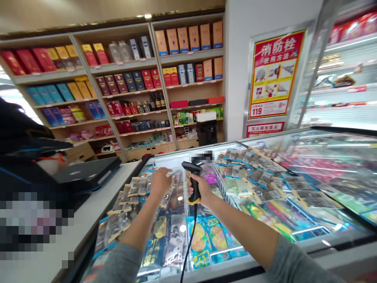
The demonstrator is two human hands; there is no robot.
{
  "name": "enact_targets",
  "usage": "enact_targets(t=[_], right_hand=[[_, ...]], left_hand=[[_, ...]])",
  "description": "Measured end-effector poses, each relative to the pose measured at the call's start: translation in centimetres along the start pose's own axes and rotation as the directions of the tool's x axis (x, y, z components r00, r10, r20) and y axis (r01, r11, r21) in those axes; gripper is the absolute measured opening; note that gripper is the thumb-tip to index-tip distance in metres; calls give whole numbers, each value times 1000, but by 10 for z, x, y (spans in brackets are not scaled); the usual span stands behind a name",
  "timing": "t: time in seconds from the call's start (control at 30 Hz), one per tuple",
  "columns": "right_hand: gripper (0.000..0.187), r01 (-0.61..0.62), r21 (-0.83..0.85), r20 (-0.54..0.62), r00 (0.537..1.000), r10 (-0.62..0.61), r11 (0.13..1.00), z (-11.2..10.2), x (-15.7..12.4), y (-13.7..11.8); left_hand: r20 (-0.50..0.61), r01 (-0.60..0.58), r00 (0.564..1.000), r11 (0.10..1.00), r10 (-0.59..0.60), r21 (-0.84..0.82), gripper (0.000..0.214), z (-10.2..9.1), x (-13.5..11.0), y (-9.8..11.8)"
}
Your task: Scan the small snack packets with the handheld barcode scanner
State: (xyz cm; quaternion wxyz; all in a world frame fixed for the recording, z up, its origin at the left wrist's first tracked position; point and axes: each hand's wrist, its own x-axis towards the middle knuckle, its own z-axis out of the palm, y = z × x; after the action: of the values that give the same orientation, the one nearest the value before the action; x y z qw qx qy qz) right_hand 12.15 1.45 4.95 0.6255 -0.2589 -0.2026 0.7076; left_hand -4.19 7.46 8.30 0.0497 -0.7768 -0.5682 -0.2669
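Note:
My right hand (200,189) is shut around the grip of a black and yellow corded barcode scanner (192,181), with its head tilted forward and its black cord (188,243) hanging down over the freezer. My left hand (160,182) is open, fingers spread, holding nothing, low over hanging snack packets (138,188) in a glass-topped chest freezer (173,156). I cannot tell whether it touches them. Blue and yellow packets (203,236) lie beneath my forearms. A pixelated patch (205,157) hides something just beyond the scanner.
A white counter (59,220) with a black laptop-like device (88,173) runs along the left, beside a dark-clothed person (23,157). Wooden shelves (118,90) of boxed bottles stand behind. A second freezer section (332,169) and a fire hydrant poster (273,74) are on the right.

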Motion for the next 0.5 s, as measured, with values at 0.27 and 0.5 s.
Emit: enact_targets(t=[0.27, 0.5], right_hand=[[29, 449, -2, -310, 849, -428, 893, -122, -38, -145], [25, 467, 224, -387, 848, -362, 855, -180, -39, -186]], left_hand=[[69, -242, 955, 894, 288, -376, 22, 66, 40, 156], [250, -189, 910, 868, 331, -459, 32, 140, 79, 276]])
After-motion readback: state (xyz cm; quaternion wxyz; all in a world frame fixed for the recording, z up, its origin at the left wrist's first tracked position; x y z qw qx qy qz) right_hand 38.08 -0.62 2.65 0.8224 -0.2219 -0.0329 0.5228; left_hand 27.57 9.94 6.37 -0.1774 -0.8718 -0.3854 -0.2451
